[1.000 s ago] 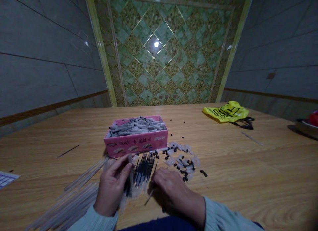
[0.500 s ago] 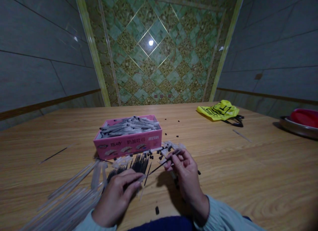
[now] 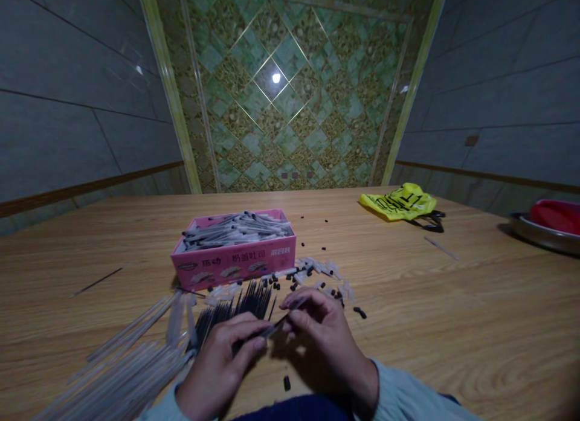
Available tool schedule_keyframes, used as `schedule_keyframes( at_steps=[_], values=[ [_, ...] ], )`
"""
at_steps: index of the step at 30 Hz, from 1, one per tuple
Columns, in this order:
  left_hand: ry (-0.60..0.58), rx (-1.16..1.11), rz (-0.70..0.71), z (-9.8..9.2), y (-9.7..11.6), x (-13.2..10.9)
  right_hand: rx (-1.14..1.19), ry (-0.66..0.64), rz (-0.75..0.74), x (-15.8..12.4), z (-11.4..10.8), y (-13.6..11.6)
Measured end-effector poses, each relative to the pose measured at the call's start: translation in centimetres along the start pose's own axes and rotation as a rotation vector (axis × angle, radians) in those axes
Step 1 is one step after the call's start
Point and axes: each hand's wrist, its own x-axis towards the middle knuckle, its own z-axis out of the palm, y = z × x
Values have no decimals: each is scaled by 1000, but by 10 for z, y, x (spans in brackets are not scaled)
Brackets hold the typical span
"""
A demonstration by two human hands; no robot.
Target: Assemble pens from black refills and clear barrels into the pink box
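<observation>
My left hand (image 3: 222,363) and my right hand (image 3: 324,336) meet low in the middle over the wooden table (image 3: 453,306). Both pinch one thin pen refill (image 3: 277,325) between them, fingers closed on it. Just beyond the hands lies a fan of dark pen refills (image 3: 235,309). A pile of clear pen tubes (image 3: 122,366) spreads to the left. Small clear caps and black plugs (image 3: 326,279) are scattered to the right of the refills. A pink box (image 3: 235,261) full of assembled pens stands behind them.
A yellow bag (image 3: 399,202) lies at the back right. A metal dish with a red thing in it (image 3: 548,228) sits at the right edge. A loose black plug (image 3: 286,383) lies near my body. One stray refill (image 3: 97,281) rests at the left.
My right hand has come back from the caps toward my body with the refill. My left hand has lifted off the refill fan and now pinches the same refill.
</observation>
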Motion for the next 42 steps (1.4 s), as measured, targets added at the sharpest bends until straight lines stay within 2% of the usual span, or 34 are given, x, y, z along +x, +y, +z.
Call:
schedule_keyframes(
  at_steps=[1, 3, 6, 8, 10, 12, 14, 17, 19, 21, 22, 25, 27, 30, 34, 36, 40, 42],
  values=[
    [39, -33, -15, 0, -1, 0, -56, -16, -17, 1, -2, 1],
    [195, -166, -105, -2, -3, 0, -196, 22, -64, 5, -9, 2],
    [507, -561, -282, -8, -7, 0, -536, 116, -116, 13, -24, 0],
    [638, -826, -346, -12, -9, 0, -868, 82, -93, 17, -33, -4],
    [691, -989, -381, -15, -10, 0, -1191, -9, -8, 18, -38, -7],
    [679, -1058, -412, -15, -11, 0, -1433, -79, 73, 16, -39, -8],
    [661, -1079, -426, -14, -11, 0, -1582, -103, 122, 14, -38, -8],
    [667, -1069, -423, -12, -10, 1, -1678, -101, 143, 12, -36, -10],
    [685, -1059, -415, -11, -8, 2, -1678, -106, 155, 11, -34, -12],
    [697, -1050, -411, -11, -7, 2, -1610, -170, 151, 9, -32, -13],
    [700, -1044, -411, -11, -7, 1, -1537, -242, 129, 8, -30, -13],
    [688, -1022, -416, -11, -8, 1, -1191, -586, -3, 1, -24, -10],
    [681, -1011, -417, -10, -7, 1, -995, -764, -80, -3, -21, -5],
    [672, -1002, -405, -9, -5, 1, -897, -841, -133, -8, -18, 0],
    [632, -940, -400, -8, -6, 1, -873, -805, -125, -8, -18, 2],
    [575, -838, -391, -6, -8, 2, -824, -716, -81, -7, -16, 2],
    [393, -552, -366, 2, -14, 2, -584, -308, -17, -2, -14, 7],
    [317, -410, -356, 6, -16, 1, -432, -144, -15, 1, -13, 12]
  ],
)
